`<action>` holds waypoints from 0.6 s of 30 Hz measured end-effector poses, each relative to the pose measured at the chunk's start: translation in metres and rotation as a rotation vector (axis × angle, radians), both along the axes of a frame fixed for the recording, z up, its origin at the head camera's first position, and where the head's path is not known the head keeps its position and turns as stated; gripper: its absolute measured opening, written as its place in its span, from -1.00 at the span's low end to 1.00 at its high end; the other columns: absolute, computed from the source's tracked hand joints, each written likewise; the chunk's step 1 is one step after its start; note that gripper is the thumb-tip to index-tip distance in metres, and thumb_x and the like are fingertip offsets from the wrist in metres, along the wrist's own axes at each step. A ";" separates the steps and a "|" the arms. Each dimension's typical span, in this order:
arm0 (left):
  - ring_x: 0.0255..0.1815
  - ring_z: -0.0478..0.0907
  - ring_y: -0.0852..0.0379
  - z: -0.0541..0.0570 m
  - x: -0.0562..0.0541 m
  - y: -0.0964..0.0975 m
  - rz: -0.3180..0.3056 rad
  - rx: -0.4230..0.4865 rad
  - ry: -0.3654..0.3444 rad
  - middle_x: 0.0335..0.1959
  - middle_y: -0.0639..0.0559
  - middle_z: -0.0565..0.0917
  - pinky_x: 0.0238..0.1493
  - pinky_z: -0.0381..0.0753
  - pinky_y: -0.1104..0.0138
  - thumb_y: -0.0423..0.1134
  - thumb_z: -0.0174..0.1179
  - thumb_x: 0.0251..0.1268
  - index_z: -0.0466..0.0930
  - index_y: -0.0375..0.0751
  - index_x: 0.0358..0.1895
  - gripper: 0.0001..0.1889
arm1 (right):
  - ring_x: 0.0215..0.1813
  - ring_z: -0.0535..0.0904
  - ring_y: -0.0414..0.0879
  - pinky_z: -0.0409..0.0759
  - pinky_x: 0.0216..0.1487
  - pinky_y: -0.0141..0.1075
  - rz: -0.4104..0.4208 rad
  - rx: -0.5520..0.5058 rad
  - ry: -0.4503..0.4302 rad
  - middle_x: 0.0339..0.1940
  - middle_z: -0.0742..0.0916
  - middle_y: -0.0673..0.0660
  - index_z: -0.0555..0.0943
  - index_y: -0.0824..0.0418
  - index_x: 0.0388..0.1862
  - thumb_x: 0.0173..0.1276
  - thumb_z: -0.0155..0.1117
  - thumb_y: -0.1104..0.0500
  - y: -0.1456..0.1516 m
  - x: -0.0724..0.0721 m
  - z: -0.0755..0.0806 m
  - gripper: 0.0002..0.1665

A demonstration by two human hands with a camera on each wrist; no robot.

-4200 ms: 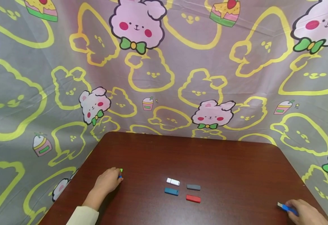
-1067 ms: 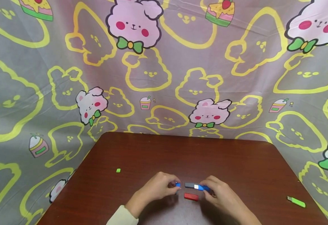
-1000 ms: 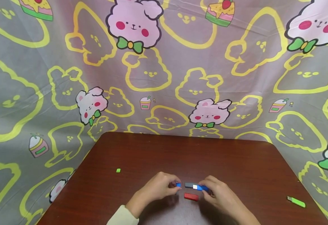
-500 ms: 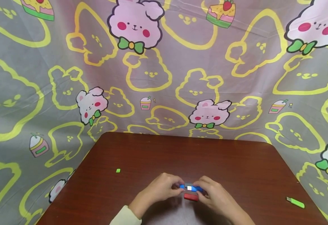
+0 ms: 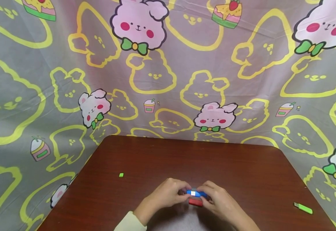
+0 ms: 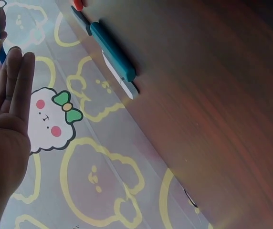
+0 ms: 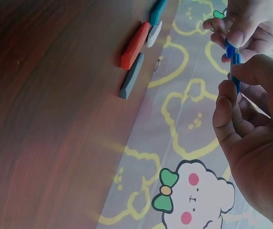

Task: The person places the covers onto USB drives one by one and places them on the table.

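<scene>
Above the middle of the table, in the head view, my right hand [image 5: 221, 200] pinches a blue USB flash drive [image 5: 198, 194] with a white patch on its side. My left hand [image 5: 168, 192] pinches the small blue cap [image 5: 188, 192] of the drive at its left end. Cap and drive are in line and meet or nearly meet; fingers partly hide the joint. In the right wrist view, the cap [image 7: 230, 49] sits at the end of the drive [image 7: 236, 71] between both hands' fingertips. A red USB drive [image 5: 196, 202] lies just below the hands.
A grey USB drive [image 7: 131, 78] lies near the red one. Teal [image 6: 112, 50] and white USB drives [image 6: 120, 76] lie together, hidden by my left hand in the head view. On the table's left lies a green cap [image 5: 121, 175], on its right an uncapped green USB drive [image 5: 303, 208].
From opposite sides of the table, my hands have come to the middle with the blue cap and drive. Over the last second the two parts have closed together. The green drive has come into view.
</scene>
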State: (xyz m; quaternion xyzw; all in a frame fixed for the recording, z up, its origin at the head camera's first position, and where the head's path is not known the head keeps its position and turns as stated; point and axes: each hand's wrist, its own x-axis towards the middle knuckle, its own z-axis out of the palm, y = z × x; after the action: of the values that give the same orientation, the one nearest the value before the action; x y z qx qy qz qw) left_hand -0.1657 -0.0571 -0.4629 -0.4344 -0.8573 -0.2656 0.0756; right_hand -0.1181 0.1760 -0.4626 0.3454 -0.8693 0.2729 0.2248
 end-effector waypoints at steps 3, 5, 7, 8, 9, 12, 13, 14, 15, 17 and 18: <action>-0.35 0.56 0.58 -0.001 0.000 0.001 -0.004 0.006 0.007 -0.31 0.19 0.78 -0.28 0.48 0.72 -0.19 0.44 0.24 0.75 -0.10 -0.15 -0.83 | -0.30 0.48 -0.42 0.45 -0.29 -0.63 -0.004 0.000 -0.002 -0.22 0.63 -0.20 0.71 0.08 -0.17 0.05 0.52 0.35 0.000 0.000 0.000 -0.65; -0.35 0.55 0.58 -0.001 -0.001 0.001 -0.008 0.010 0.009 -0.31 0.19 0.78 -0.27 0.48 0.72 -0.19 0.44 0.24 0.75 -0.10 -0.15 -0.83 | -0.30 0.48 -0.42 0.45 -0.29 -0.63 -0.006 0.002 0.000 -0.22 0.62 -0.20 0.71 0.08 -0.18 0.05 0.53 0.35 0.000 0.000 0.000 -0.65; -0.35 0.55 0.58 -0.001 -0.001 0.001 -0.012 0.014 0.013 -0.31 0.19 0.78 -0.27 0.48 0.72 -0.19 0.44 0.23 0.75 -0.10 -0.15 -0.83 | -0.30 0.48 -0.41 0.46 -0.29 -0.63 -0.008 0.006 0.002 -0.22 0.62 -0.20 0.71 0.08 -0.18 0.05 0.53 0.35 0.000 0.000 0.000 -0.65; -0.35 0.55 0.57 -0.001 -0.001 0.001 -0.014 0.017 0.015 -0.31 0.19 0.78 -0.26 0.48 0.72 -0.19 0.44 0.23 0.74 -0.09 -0.15 -0.83 | -0.31 0.49 -0.41 0.46 -0.29 -0.62 -0.009 0.007 0.003 -0.23 0.62 -0.20 0.71 0.08 -0.18 0.05 0.53 0.35 0.000 0.000 0.000 -0.65; -0.35 0.56 0.57 -0.001 -0.001 0.001 -0.015 0.018 0.021 -0.31 0.19 0.78 -0.26 0.48 0.72 -0.19 0.44 0.23 0.74 -0.09 -0.15 -0.83 | -0.31 0.49 -0.41 0.46 -0.29 -0.62 -0.011 0.008 0.002 -0.23 0.62 -0.20 0.71 0.07 -0.18 0.05 0.53 0.35 0.000 0.000 0.000 -0.65; -0.36 0.55 0.58 -0.001 -0.001 0.002 -0.027 0.028 0.019 -0.31 0.18 0.77 -0.27 0.48 0.72 -0.20 0.45 0.23 0.74 -0.10 -0.14 -0.83 | -0.30 0.49 -0.41 0.49 -0.30 -0.58 -0.020 0.010 -0.007 -0.23 0.62 -0.21 0.71 0.07 -0.18 0.06 0.53 0.34 0.000 0.000 0.000 -0.66; -0.36 0.55 0.58 -0.001 -0.001 0.002 -0.032 0.030 0.017 -0.32 0.18 0.77 -0.27 0.48 0.72 -0.20 0.45 0.23 0.74 -0.10 -0.14 -0.83 | -0.30 0.49 -0.41 0.51 -0.30 -0.56 -0.021 0.010 -0.012 -0.23 0.62 -0.21 0.71 0.06 -0.18 0.07 0.52 0.34 0.000 0.000 0.000 -0.67; -0.36 0.55 0.58 -0.001 0.000 0.002 -0.037 0.030 0.020 -0.32 0.18 0.77 -0.27 0.48 0.72 -0.20 0.45 0.23 0.74 -0.10 -0.15 -0.83 | -0.29 0.49 -0.41 0.52 -0.30 -0.54 -0.022 0.010 -0.017 -0.22 0.62 -0.21 0.71 0.06 -0.18 0.09 0.52 0.34 -0.001 0.000 0.000 -0.68; -0.37 0.55 0.58 0.000 0.000 0.003 -0.042 0.030 0.023 -0.33 0.18 0.77 -0.27 0.47 0.73 -0.20 0.45 0.23 0.74 -0.10 -0.15 -0.83 | -0.29 0.49 -0.41 0.53 -0.30 -0.53 -0.021 0.010 -0.019 -0.22 0.62 -0.21 0.71 0.07 -0.18 0.09 0.52 0.34 -0.001 0.000 0.000 -0.69; -0.37 0.55 0.56 0.000 0.000 0.004 -0.053 0.032 0.033 -0.34 0.17 0.77 -0.27 0.46 0.73 -0.20 0.44 0.23 0.74 -0.11 -0.15 -0.83 | -0.27 0.51 -0.41 0.55 -0.28 -0.53 -0.017 0.012 -0.014 -0.22 0.63 -0.20 0.71 0.07 -0.19 0.10 0.51 0.34 -0.002 0.000 0.000 -0.69; -0.37 0.56 0.55 0.001 0.000 0.005 -0.058 0.033 0.043 -0.34 0.17 0.77 -0.27 0.46 0.73 -0.20 0.44 0.23 0.74 -0.12 -0.15 -0.83 | -0.27 0.52 -0.41 0.54 -0.27 -0.53 -0.014 0.012 -0.007 -0.22 0.63 -0.20 0.71 0.07 -0.19 0.09 0.51 0.34 -0.003 0.000 0.000 -0.69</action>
State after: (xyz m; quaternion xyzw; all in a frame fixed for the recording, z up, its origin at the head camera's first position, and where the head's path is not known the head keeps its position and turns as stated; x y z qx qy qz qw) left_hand -0.1654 -0.0525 -0.4620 -0.4633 -0.8381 -0.2722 0.0935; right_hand -0.1181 0.1730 -0.4622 0.3396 -0.8741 0.2675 0.2216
